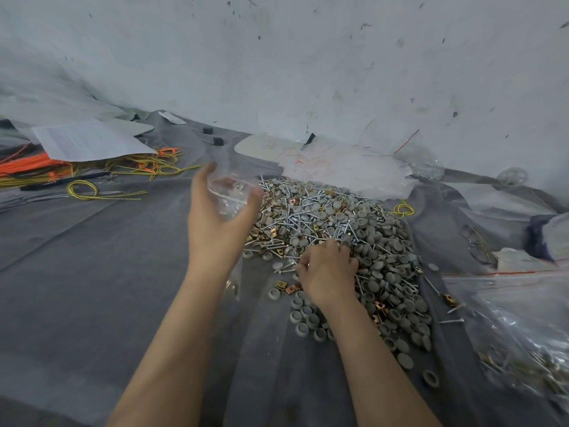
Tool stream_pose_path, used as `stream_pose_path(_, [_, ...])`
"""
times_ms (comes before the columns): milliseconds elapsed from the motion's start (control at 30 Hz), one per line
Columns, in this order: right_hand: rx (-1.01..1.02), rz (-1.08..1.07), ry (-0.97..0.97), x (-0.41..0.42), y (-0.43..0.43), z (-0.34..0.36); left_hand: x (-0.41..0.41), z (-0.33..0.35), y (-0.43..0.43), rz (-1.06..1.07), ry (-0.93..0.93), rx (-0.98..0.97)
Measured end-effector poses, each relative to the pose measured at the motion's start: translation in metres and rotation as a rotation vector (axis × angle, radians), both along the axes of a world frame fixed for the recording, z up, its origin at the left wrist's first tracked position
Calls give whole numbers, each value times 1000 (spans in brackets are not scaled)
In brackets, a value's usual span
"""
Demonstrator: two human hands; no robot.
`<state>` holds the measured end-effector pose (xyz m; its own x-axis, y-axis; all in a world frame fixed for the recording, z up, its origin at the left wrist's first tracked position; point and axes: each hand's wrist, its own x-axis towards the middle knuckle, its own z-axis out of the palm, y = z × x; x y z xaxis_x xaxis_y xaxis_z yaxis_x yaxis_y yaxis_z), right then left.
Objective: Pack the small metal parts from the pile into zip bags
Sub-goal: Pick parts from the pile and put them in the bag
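cloth: grey, creased, covers the whole work surface; both bare forearms reach out over it.
caps: loose grey round ones spilled off the near edge of the heap, lying just beside the right wrist.
right hand: knuckles up on the near side of the heap, fingers curled down into the parts, thumb tip against the forefinger. Can't tell if it has anything in its grasp.
big bag: clear plastic, lying at the right edge, with screws and caps showing through it.
pile: screws, grey caps and brass-coloured square clips mixed together, centre-right on the cloth, reaching from the right hand back to the plastic behind.
left hand: raised over the pile's left edge, motion-blurred, fingers and thumb curved round a bag.
zip bag: small, clear, in the left hand's grip, off the cloth; contents too blurred to read.
wires: yellow and orange, tangled at far left.
paper: printed sheet lying over the wires.
bag stack: clear plastic with red lines, just behind the pile.
wall: pale grey, stained and chipped.
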<state>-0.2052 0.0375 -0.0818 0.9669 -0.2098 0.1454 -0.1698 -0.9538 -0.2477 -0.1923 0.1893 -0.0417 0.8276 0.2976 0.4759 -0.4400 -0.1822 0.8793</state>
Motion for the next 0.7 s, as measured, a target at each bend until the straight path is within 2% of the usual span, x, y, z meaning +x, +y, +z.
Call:
stream_pose_path(133, [17,1,-17,2,3,0,3,17,8,-26,8,9])
stream_pose_path(300, [35,17,-74,3,-1,-3,5,8,1,-22,64,267])
stream_pose_path(367, [200,22,-193,4,-6,0,6,3,-6,-28,76,376])
stream_pose_path(500, [770,45,-450,4,-13,21,6,-12,-25,-96,78,537])
stream_pose_path(567, [862,76,-511,6,-15,30,6,-19,-32,-98,68,586])
stream_pose_path(700, [861,101,-515,7,-14,41,8,-28,-40,-98,60,621])
